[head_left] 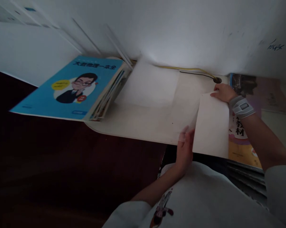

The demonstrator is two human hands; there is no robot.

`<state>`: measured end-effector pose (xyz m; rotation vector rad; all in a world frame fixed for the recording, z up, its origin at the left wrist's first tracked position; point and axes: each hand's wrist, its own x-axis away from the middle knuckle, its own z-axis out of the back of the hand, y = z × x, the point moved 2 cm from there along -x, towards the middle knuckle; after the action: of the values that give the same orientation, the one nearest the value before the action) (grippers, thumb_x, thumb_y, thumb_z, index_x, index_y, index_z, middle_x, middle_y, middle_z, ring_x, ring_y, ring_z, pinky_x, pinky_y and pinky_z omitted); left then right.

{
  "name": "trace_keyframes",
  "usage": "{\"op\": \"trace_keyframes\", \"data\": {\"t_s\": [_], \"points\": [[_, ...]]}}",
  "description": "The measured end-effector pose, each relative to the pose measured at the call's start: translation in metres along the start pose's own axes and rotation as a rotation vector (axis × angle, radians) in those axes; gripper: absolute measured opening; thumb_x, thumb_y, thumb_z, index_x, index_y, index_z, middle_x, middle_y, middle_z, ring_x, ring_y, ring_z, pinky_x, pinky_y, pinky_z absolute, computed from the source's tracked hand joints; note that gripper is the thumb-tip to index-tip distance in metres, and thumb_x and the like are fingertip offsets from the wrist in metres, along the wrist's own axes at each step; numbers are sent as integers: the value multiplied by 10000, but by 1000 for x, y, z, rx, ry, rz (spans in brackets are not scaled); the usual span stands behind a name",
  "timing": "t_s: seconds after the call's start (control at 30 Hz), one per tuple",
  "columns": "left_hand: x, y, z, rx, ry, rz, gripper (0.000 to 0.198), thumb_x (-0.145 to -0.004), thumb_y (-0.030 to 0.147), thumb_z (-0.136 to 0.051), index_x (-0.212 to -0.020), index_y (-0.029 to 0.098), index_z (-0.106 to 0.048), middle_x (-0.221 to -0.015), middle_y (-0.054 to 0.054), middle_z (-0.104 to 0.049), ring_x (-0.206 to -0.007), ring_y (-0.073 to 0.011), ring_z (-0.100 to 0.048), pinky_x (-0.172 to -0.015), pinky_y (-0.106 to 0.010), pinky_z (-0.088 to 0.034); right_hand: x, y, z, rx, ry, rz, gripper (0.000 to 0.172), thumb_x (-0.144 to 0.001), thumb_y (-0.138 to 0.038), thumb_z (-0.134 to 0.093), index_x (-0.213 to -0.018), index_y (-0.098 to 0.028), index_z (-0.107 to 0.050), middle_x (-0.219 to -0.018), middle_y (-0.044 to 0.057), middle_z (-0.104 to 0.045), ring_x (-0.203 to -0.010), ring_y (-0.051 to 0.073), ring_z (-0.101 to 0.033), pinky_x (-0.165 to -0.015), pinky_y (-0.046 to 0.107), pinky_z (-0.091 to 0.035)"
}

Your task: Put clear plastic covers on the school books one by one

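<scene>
My right hand [225, 92], with a grey band on its wrist, pinches the far edge of a white sheet of paper [211, 126]. The sheet looks narrow and stands slightly raised at the desk's near edge, in front of a textbook. At its lower left edge is my left hand [186, 148], fingers stretched upward and a little blurred, seemingly touching the paper's side. Another white sheet [152, 84] lies flat on the pale desk [138, 122], left of my hands.
A stack of books with a blue cover [69, 88] on top sits at the desk's left end. At the right lies a colourful textbook [242, 148], partly covered by the sheet and my arm. A yellow cable [181, 67] runs along the white wall [192, 34] into a hole [217, 80].
</scene>
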<state>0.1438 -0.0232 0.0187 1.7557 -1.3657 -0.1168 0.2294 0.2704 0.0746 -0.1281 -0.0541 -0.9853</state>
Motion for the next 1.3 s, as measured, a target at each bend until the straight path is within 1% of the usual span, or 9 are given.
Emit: {"op": "trace_keyframes", "data": {"t_s": [0.1,0.27,0.4,0.5,0.6,0.8,1.07,1.2,1.3], "points": [[2,3,-1,-26,32,22,460,-856,457,-587,-1251,236,-503,-1156,-85,-662,-1151,-237,-578,-965,-388,-452,-2,-1,-2,20,72,-75,287,-819,-390,-557,-998,-188,-655,-1090,126,-656,-1000,286,-599,-821,376,-461],[2,5,0,6,107,28,331,-844,391,-599,-1132,228,-601,-1217,-60,-626,-1173,-211,-554,-957,-322,-461,0,3,-4,8,69,-137,277,-821,-354,-569,-997,-155,-645,-1075,146,-643,-1009,293,-588,-838,391,-459],[4,3,3,75,71,0,360,-771,326,-674,-1109,219,-612,-1168,-60,-643,-1088,-212,-595,-897,-326,-489,-1,10,-6,15,84,-154,287,-843,-351,-555,-1033,-147,-628,-1079,151,-618,-1025,301,-564,-857,422,-440],[5,1,7,97,56,8,352,-763,302,-681,-1102,226,-620,-1124,-49,-663,-1023,-189,-613,-877,-318,-488,-4,14,-9,22,110,-133,301,-842,-354,-561,-1046,-142,-626,-1062,145,-609,-1011,299,-557,-844,428,-434],[6,1,10,101,52,19,328,-770,287,-675,-1089,222,-635,-1108,-43,-672,-1000,-176,-619,-876,-314,-484,-4,16,-11,29,118,-111,301,-843,-341,-560,-1055,-137,-623,-1063,142,-605,-1000,292,-560,-831,422,-439],[12,10,10,11,61,40,298,-751,274,-685,-1036,189,-669,-1112,-61,-682,-1046,-209,-619,-913,-336,-470,-3,15,-9,54,101,-74,299,-852,-316,-562,-1093,-146,-607,-1093,143,-597,-1022,292,-556,-842,422,-440],[14,7,14,44,61,53,253,-765,277,-679,-1000,186,-667,-1035,-43,-697,-968,-171,-639,-886,-306,-475,-2,0,3,171,50,-32,288,-870,-242,-583,-1107,-79,-577,-1121,168,-579,-1063,295,-547,-884,410,-425],[16,7,18,129,8,47,282,-741,235,-670,-1019,192,-655,-997,-37,-693,-939,-168,-641,-878,-312,-480,2,-5,8,185,21,-3,294,-874,-236,-580,-1099,-49,-554,-1132,204,-574,-1055,284,-544,-884,383,-411],[16,8,15,183,-33,74,314,-746,245,-668,-1056,210,-634,-1033,-36,-684,-957,-174,-636,-886,-326,-480,3,-3,7,174,9,-12,283,-882,-241,-562,-1090,-50,-544,-1131,203,-573,-1035,260,-542,-862,354,-403]]}}
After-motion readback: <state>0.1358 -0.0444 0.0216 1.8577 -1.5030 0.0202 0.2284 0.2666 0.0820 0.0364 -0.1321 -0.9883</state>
